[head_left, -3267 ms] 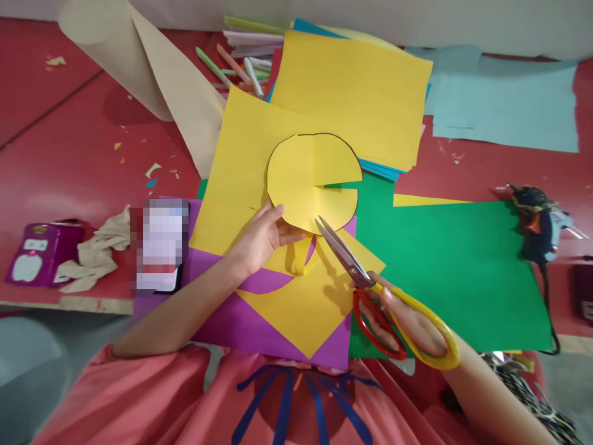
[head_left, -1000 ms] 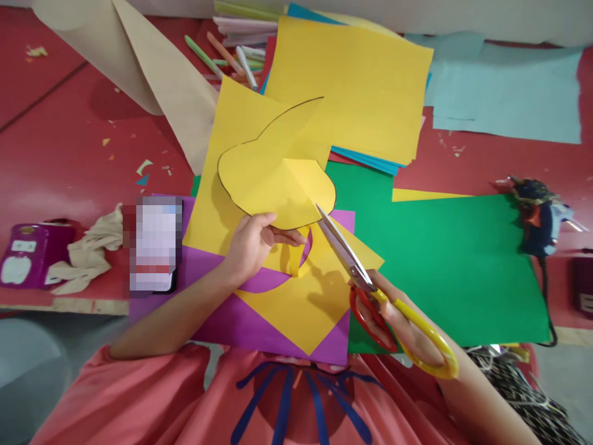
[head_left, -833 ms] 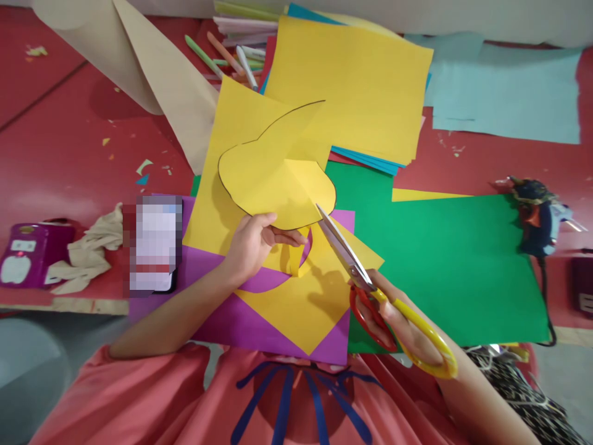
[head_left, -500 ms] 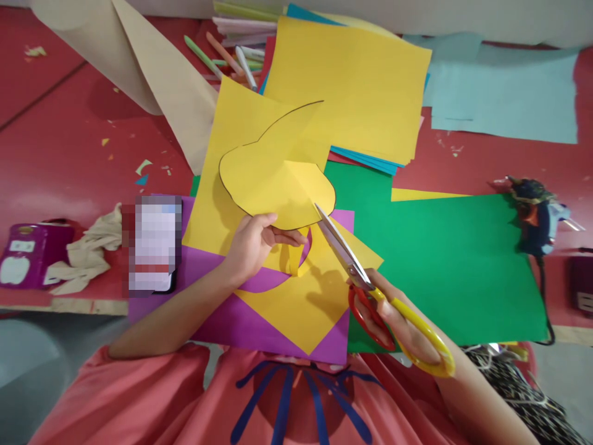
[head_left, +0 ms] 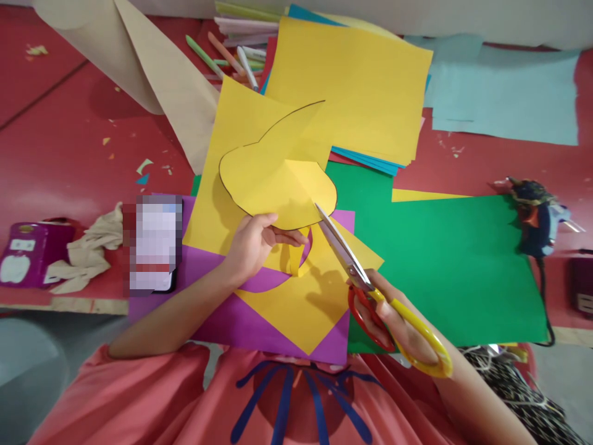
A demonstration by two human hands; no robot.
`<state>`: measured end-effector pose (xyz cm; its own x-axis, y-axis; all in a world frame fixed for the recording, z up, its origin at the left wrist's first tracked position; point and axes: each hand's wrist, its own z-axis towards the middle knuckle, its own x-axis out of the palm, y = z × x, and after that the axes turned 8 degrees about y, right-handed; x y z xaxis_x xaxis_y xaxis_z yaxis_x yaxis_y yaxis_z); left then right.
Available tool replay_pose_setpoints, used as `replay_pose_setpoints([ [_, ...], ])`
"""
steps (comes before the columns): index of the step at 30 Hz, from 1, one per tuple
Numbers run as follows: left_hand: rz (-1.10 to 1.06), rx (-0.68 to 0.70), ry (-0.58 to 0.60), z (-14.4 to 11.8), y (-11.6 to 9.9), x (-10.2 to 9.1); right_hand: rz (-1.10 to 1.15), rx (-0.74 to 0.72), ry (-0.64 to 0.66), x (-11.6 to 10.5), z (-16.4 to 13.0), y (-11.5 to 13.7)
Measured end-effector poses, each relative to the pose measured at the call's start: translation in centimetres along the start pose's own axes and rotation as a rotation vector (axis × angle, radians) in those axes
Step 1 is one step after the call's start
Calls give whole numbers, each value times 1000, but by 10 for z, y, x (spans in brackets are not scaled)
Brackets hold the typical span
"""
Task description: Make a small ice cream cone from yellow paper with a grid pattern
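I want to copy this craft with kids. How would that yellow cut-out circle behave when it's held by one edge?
Probably floppy: the yellow cut-out circle, pinched at its lower edge by the left hand, already bends, one flap lifting away. Likely very light, since fingertips alone carry it. It may tear or crease easily near the scissors held in the right hand.

The left hand (head_left: 252,244) was raised off the surface, forearm angled inward, thumb and fingers pinched together. The right hand (head_left: 403,327) sat lower and nearer the body — fingers curled closed, wrist bent inward.
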<state>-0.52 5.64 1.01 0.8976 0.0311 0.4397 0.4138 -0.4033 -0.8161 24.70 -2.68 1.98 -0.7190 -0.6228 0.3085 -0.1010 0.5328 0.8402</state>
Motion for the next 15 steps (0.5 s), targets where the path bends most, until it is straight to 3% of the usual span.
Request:
replay_pose_setpoints([
  [9,-65,14,35,0,6,-4,46,6,-41,0,1,-6],
  [13,-214,73,16,2,4,-2,14,26,-57,-4,-2,-4],
  [15,-320,38,10,5,1,-3,5,47,-41,-7,-5,-2],
])
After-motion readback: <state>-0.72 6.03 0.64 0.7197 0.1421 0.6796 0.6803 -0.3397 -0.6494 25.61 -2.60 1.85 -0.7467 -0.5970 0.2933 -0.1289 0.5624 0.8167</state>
